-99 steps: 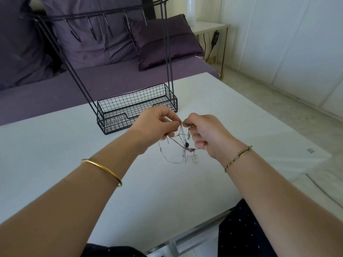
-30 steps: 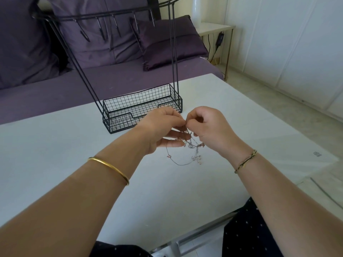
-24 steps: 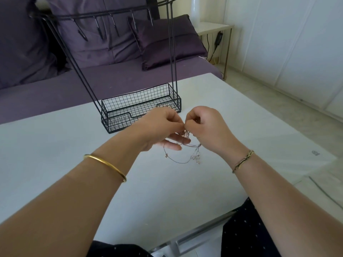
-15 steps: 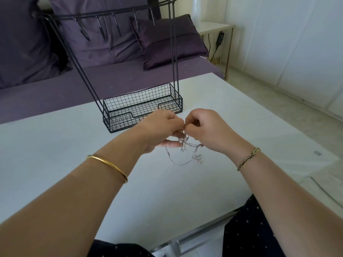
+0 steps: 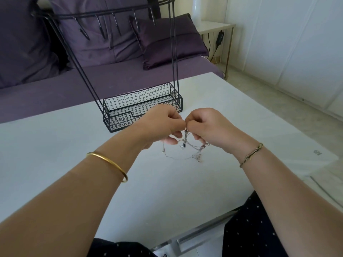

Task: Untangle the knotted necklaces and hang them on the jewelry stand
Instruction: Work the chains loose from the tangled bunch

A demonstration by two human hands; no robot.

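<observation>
Both my left grip [image 5: 163, 123] and right grip [image 5: 209, 125] are clamping the knotted necklaces [image 5: 184, 144]; tugging toward nine and three o'clock is risking cinching the knot.

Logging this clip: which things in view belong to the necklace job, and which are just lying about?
Job:
- necklaces, knotted, pinched by left hand and right hand
- stand on the table, visible hooks bare

Lying about:
- sofa
- cushion
- side table
- bangle and bracelet, merely worn
</observation>
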